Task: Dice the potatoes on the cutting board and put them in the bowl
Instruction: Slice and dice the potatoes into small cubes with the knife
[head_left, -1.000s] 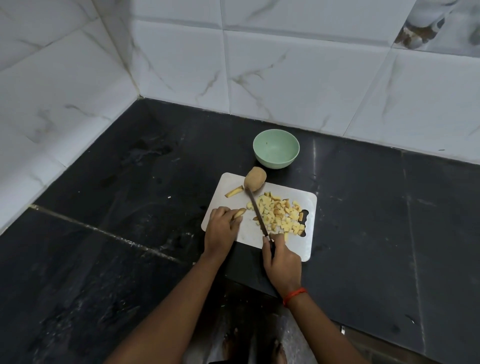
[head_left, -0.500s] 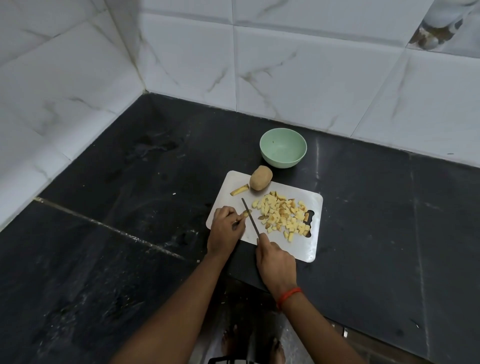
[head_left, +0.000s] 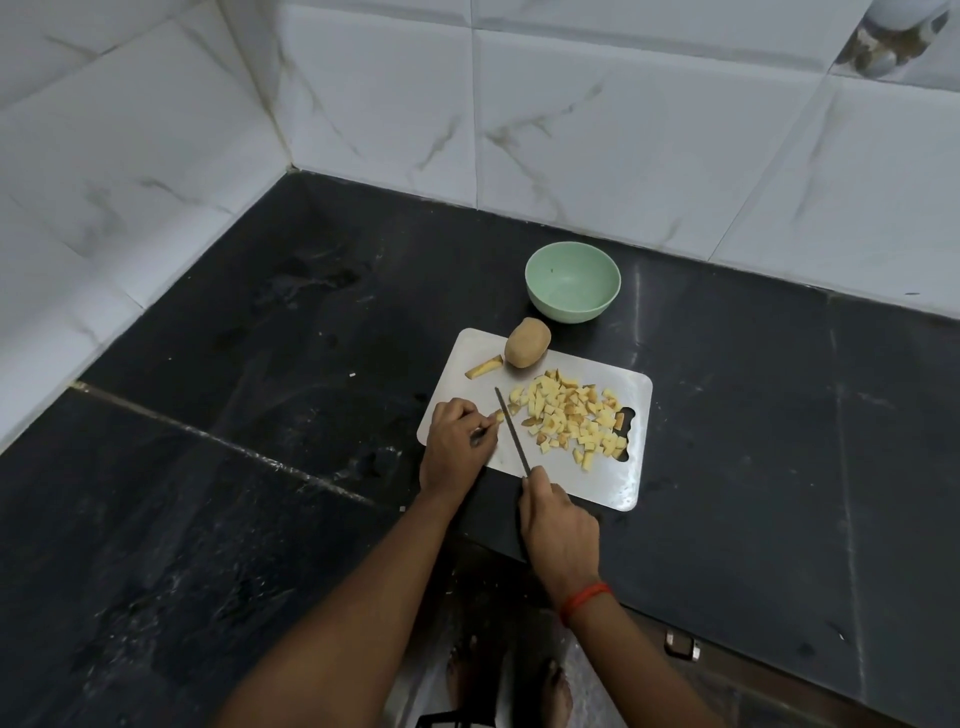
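Your left grip (head_left: 457, 447) pinches the potato stub (head_left: 498, 415), pointing right toward the knife (head_left: 511, 431) clasped in your right grip (head_left: 558, 525).

Cutting board (head_left: 582, 483) on counter (head_left: 260, 364). Bowl (head_left: 571, 312) near board's 12 o'clock. Whole potato (head_left: 527, 343) on board's 12 o'clock edge, strip (head_left: 484, 367) at its 9. Knife (head_left: 511, 431) between potato piece (head_left: 498, 415), at its 9 o'clock, and dice pile (head_left: 571, 421), at its 3.

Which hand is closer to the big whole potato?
The left hand. It sits on the cutting board, a little toward the person and left of the whole potato, not touching it. The right hand is farther back, at the board's near edge, holding the knife.
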